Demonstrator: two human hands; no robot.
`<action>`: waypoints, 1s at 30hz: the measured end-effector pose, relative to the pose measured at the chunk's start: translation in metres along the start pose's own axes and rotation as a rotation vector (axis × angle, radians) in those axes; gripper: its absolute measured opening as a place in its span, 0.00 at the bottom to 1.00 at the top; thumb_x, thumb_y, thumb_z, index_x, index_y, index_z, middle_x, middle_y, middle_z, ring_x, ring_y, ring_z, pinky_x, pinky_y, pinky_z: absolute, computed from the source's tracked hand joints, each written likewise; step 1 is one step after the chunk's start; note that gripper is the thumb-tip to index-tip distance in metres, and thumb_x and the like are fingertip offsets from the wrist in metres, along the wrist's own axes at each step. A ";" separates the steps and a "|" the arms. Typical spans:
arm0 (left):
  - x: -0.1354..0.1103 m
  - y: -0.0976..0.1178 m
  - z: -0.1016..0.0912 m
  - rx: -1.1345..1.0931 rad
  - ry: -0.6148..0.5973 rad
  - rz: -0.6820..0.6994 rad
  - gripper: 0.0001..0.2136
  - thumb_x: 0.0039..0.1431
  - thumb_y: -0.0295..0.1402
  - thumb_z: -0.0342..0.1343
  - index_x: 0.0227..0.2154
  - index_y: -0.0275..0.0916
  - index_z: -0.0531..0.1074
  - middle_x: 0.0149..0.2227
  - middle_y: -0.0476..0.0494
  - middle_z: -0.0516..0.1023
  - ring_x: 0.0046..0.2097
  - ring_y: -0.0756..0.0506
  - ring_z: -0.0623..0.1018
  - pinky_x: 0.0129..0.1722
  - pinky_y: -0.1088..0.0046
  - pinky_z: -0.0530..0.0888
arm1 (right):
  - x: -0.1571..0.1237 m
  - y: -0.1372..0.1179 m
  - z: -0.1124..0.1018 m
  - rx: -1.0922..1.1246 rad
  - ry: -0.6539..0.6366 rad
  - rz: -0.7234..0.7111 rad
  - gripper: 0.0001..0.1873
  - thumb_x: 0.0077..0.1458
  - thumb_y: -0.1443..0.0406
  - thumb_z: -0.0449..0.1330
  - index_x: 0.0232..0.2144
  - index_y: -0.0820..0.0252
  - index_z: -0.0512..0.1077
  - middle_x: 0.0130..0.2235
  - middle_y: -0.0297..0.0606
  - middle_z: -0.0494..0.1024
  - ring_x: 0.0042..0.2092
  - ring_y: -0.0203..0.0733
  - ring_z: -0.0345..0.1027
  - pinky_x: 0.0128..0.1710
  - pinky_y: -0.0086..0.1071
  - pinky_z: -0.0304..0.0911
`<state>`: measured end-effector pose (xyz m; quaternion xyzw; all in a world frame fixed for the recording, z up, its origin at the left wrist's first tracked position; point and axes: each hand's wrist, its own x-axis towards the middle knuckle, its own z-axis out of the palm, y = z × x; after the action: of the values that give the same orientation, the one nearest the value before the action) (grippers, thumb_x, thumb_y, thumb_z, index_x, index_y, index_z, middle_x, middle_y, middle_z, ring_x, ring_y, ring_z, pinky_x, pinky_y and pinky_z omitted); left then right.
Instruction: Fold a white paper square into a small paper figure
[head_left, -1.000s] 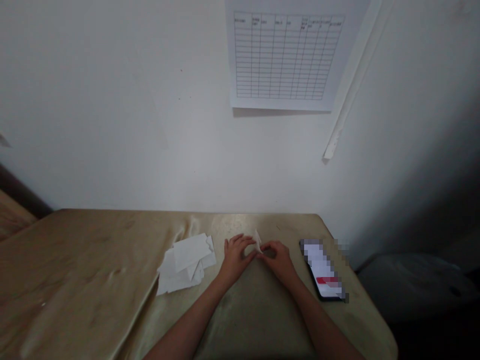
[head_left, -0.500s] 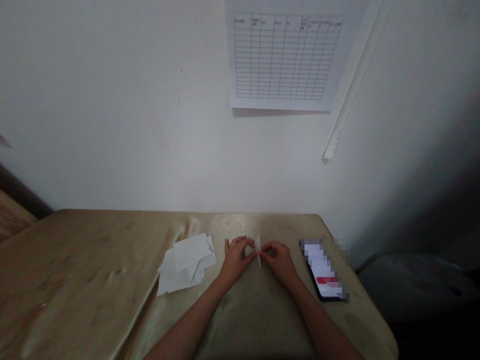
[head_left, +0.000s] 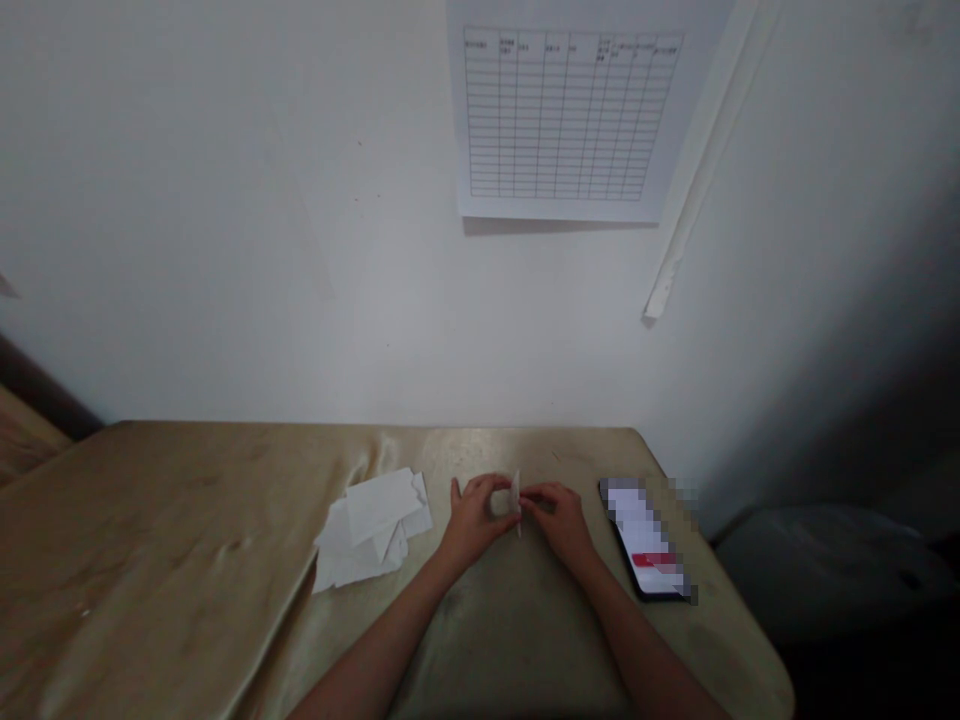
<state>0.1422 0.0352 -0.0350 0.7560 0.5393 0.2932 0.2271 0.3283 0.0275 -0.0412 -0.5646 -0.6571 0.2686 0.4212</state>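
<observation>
Between my two hands a small piece of white paper (head_left: 516, 488) stands on edge, seen nearly side-on. My left hand (head_left: 477, 512) pinches it from the left with thumb and fingers, its little finger raised. From the other side, my right hand (head_left: 556, 515) grips the same paper between thumb and forefinger. Whether the paper is folded is hard to make out at this angle. Left of my left hand lies a loose pile of torn white paper pieces (head_left: 375, 520), overlapping one another.
A smartphone (head_left: 649, 540) with a lit, partly blurred screen lies right of my right hand. The table (head_left: 187, 530) has a wrinkled brownish cover and meets a white wall. A printed grid sheet (head_left: 562, 120) hangs there. Right of the table is a dark, unclear shape.
My fingers have shifted slightly on the paper, and the left thumb and fingers have spread a little wider along it. The pile and phone stay put.
</observation>
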 end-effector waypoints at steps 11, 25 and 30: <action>0.000 0.001 -0.002 -0.003 -0.012 0.016 0.20 0.53 0.35 0.62 0.50 0.49 0.70 0.57 0.47 0.75 0.61 0.39 0.69 0.66 0.37 0.37 | 0.000 0.003 -0.001 -0.067 0.029 -0.018 0.09 0.54 0.59 0.63 0.37 0.49 0.80 0.40 0.35 0.83 0.46 0.46 0.72 0.56 0.44 0.56; 0.000 0.004 -0.013 -0.017 -0.104 -0.002 0.24 0.51 0.26 0.56 0.52 0.50 0.71 0.59 0.46 0.73 0.65 0.40 0.65 0.67 0.39 0.35 | -0.001 0.002 -0.007 -0.165 0.003 -0.091 0.14 0.56 0.66 0.58 0.42 0.48 0.79 0.45 0.35 0.81 0.52 0.47 0.67 0.57 0.45 0.53; 0.002 -0.003 -0.014 -0.008 -0.155 0.029 0.26 0.50 0.24 0.54 0.53 0.52 0.71 0.59 0.49 0.73 0.66 0.41 0.63 0.68 0.41 0.37 | -0.002 -0.001 -0.009 -0.212 -0.053 -0.126 0.18 0.56 0.70 0.56 0.44 0.48 0.78 0.46 0.36 0.80 0.53 0.48 0.64 0.56 0.45 0.52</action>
<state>0.1308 0.0383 -0.0263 0.7833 0.5080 0.2391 0.2669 0.3355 0.0241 -0.0368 -0.5561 -0.7268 0.1854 0.3580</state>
